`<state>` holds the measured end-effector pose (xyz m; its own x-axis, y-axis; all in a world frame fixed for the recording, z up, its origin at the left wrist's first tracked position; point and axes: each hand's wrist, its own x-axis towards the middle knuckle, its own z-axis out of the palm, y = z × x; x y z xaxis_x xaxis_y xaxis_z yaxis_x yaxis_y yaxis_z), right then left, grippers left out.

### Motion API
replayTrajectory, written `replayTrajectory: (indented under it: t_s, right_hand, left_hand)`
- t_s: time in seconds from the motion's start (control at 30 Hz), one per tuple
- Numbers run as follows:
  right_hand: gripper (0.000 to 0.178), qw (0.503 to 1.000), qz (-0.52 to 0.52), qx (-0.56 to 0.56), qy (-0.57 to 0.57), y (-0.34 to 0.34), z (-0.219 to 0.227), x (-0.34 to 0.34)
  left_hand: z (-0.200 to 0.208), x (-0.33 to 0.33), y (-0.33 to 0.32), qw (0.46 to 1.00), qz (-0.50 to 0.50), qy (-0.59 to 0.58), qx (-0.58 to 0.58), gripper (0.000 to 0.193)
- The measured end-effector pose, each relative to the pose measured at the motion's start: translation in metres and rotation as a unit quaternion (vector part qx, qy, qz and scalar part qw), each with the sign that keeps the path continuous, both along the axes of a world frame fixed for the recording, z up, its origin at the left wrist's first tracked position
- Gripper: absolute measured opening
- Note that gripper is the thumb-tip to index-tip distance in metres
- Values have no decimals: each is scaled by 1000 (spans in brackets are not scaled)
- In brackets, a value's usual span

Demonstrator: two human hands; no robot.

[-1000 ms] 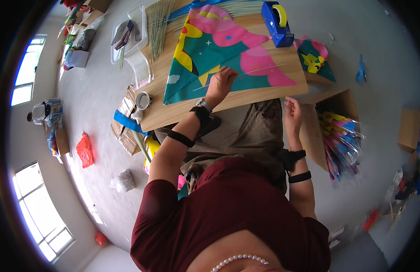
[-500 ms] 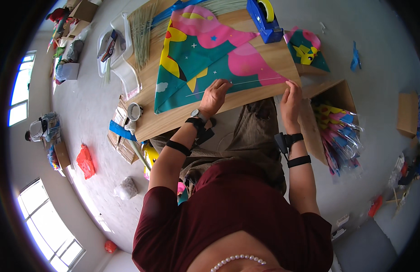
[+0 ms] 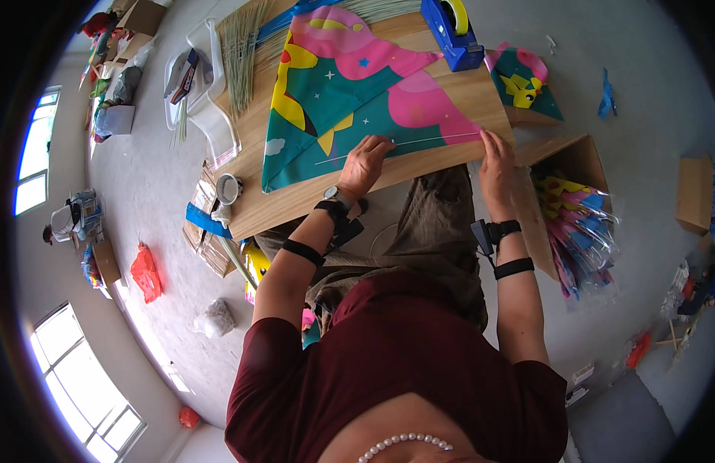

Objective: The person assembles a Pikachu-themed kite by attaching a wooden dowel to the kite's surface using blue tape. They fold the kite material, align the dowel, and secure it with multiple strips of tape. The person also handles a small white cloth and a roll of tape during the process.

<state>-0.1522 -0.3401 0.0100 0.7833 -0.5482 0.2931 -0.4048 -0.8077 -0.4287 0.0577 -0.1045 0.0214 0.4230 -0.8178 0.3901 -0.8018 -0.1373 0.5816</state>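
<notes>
A printed fabric sheet in teal, pink and yellow, shaped like a kite's sail, lies on the wooden table in front of me. A thin white rod runs along its near side, slanting up to the right. My left hand is closed on the rod near its middle, the fingers curled over the fabric. My right hand pinches the rod's right end at the fabric's pointed corner; the fingertips hide that corner. Both wrists carry black straps.
On the wooden table are a blue tape dispenser, bundled thin rods and a roll of tape. A white plastic tray sits at the left. An open cardboard box with wrapped colourful pieces stands right; another folded printed piece lies beyond.
My right hand has shifted slightly up and its fingertips have moved left over the fabric's right corner and the rod's end. My left hand stays almost in place.
</notes>
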Motion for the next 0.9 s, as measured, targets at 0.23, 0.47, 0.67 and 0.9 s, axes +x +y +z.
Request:
replayTrajectory:
  t_s: [0.23, 0.47, 0.67, 0.9]
  right_hand:
    - [56, 999, 11, -24, 30, 1, 4, -1]
    - [60, 998, 19, -50, 43, 1, 5, -1]
    - [61, 998, 16, -49, 40, 3, 5, -3]
    - [64, 998, 17, -45, 33, 1, 2, -3]
  left_hand:
    - [2, 1, 1, 1000, -11, 2, 10, 29]
    - [5, -1, -3, 999, 21, 37, 31, 17]
    - [10, 2, -2, 996, 49, 35, 58, 11]
    - [6, 2, -4, 994, 51, 65, 65, 11]
